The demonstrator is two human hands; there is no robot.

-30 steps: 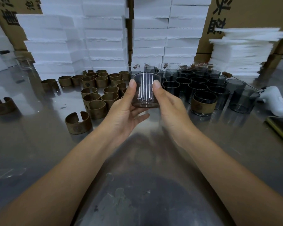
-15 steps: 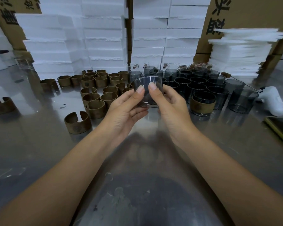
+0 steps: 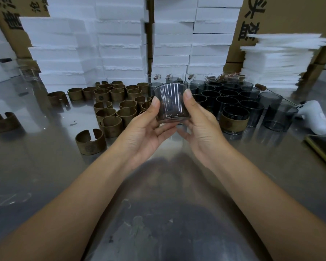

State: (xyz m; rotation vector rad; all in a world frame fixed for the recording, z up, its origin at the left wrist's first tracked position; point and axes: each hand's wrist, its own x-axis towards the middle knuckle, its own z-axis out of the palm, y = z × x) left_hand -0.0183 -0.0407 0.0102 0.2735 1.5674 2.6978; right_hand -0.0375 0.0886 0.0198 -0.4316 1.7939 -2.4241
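Note:
A smoky grey glass cup is held upright above the steel table, at the centre of the view. My left hand grips its left side, thumb up along the wall and fingers under the base. My right hand grips the right side the same way. Behind and left stand several brown split sleeves, one lying apart nearer me. Behind and right stand several more grey cups, one wearing a brown sleeve.
Stacks of white foam boxes and cardboard cartons line the back. A pile of thin white foam sheets sits at back right. A white handheld device lies at the right, near a dark tray edge.
Half a second ago the cup was tipped away from me with my thumbs over its side; now it stands upright again, thumbs apart on its walls. My arms have barely shifted.

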